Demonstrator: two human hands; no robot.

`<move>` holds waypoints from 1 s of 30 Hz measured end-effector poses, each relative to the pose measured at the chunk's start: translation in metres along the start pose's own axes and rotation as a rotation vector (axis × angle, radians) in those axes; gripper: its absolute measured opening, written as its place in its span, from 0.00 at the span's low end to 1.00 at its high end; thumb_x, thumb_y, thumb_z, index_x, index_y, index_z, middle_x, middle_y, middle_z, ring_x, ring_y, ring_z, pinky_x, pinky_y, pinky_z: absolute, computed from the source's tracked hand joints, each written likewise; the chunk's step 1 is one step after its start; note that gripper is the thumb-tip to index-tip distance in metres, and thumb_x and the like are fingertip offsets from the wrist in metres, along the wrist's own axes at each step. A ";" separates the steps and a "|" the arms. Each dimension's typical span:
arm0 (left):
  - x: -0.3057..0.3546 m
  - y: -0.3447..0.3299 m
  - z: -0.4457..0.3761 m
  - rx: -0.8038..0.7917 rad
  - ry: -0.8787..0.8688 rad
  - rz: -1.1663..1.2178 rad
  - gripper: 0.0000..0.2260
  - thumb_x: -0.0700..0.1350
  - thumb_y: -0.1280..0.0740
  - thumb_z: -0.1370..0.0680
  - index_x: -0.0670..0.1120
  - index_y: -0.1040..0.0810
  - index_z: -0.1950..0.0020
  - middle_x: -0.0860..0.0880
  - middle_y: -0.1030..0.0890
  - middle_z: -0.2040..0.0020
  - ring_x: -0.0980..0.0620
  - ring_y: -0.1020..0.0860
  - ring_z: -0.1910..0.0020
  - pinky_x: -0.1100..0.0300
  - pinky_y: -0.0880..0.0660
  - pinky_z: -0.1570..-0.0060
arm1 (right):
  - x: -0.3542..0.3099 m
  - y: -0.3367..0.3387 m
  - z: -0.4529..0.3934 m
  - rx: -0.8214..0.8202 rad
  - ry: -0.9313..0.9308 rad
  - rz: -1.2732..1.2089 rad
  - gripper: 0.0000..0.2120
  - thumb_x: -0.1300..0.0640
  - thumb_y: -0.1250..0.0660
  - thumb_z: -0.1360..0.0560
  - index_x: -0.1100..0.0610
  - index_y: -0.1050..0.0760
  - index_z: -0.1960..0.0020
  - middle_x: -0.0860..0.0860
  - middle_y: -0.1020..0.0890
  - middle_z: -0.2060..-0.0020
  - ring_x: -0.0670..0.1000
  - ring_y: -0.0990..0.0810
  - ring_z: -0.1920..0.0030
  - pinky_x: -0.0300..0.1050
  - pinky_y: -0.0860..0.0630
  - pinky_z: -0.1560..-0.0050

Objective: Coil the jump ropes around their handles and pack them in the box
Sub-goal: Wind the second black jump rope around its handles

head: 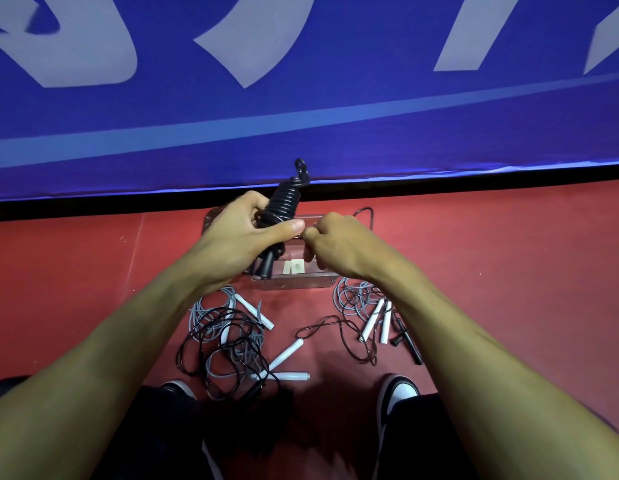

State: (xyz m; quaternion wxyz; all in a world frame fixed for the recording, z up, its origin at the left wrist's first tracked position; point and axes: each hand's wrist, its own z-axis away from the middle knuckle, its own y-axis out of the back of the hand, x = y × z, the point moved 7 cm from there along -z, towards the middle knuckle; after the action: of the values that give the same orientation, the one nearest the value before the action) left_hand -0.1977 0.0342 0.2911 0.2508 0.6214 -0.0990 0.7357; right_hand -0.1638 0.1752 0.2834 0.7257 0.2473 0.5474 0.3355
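Observation:
My left hand (242, 233) grips a black jump rope (283, 199) coiled tightly round its black handles, held tilted above a clear plastic box (301, 282) on the red floor. My right hand (335, 244) sits just right of the coil with fingers curled, pinching something small by my left thumb; what it pinches is hidden. A loose black loop (365, 213) shows beyond my right hand. Uncoiled ropes lie nearer me: a grey and black tangle with white handles (228, 341) on the left, a grey rope with white handles (370, 317) and black handles (408, 341) on the right.
A blue banner with white lettering (301, 98) stands upright just behind the box. My two shoes (398, 393) and dark trouser legs are at the bottom of the view. Red floor stretches to both sides.

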 end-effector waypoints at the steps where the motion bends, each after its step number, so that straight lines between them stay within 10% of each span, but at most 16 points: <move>1: -0.002 0.002 -0.001 0.024 0.019 0.028 0.22 0.49 0.19 0.32 0.44 0.28 0.48 0.50 0.20 0.60 0.49 0.21 0.61 0.48 0.19 0.55 | 0.000 0.000 -0.001 0.010 0.003 0.004 0.19 0.52 0.45 0.22 0.61 0.20 0.59 0.59 0.17 0.61 0.61 0.19 0.57 0.54 0.21 0.50; 6: -0.004 0.007 -0.002 0.091 0.066 0.160 0.20 0.34 0.24 0.28 0.46 0.34 0.48 0.43 0.22 0.56 0.45 0.19 0.60 0.47 0.16 0.60 | -0.016 0.009 0.002 0.056 0.140 0.008 0.17 0.58 0.43 0.19 0.61 0.20 0.59 0.51 0.22 0.69 0.53 0.23 0.64 0.48 0.31 0.63; 15: 0.001 0.002 -0.003 0.028 -0.028 -0.012 0.15 0.44 0.24 0.25 0.42 0.26 0.45 0.44 0.22 0.61 0.50 0.24 0.66 0.57 0.26 0.66 | -0.018 0.003 0.001 0.039 0.183 -0.037 0.16 0.55 0.41 0.16 0.56 0.21 0.59 0.44 0.25 0.71 0.41 0.25 0.72 0.38 0.32 0.68; 21: -0.004 -0.005 -0.004 -0.070 0.022 0.103 0.04 0.40 0.38 0.17 0.43 0.24 0.46 0.45 0.23 0.54 0.52 0.25 0.57 0.54 0.27 0.53 | 0.000 -0.004 -0.003 -0.017 0.062 0.037 0.18 0.52 0.40 0.17 0.65 0.20 0.52 0.60 0.17 0.60 0.62 0.19 0.56 0.53 0.21 0.52; 30: -0.002 0.001 -0.003 -0.034 -0.021 -0.106 0.18 0.43 0.19 0.30 0.45 0.26 0.48 0.46 0.21 0.61 0.48 0.21 0.65 0.47 0.19 0.62 | -0.026 -0.006 0.004 0.024 0.301 0.109 0.11 0.58 0.37 0.21 0.62 0.24 0.60 0.53 0.24 0.70 0.57 0.28 0.66 0.47 0.33 0.67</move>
State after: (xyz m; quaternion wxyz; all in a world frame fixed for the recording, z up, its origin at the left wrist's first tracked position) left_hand -0.2005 0.0345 0.2890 0.2990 0.6291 -0.0812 0.7129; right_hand -0.1637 0.1512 0.2963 0.6131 0.2322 0.6399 0.4008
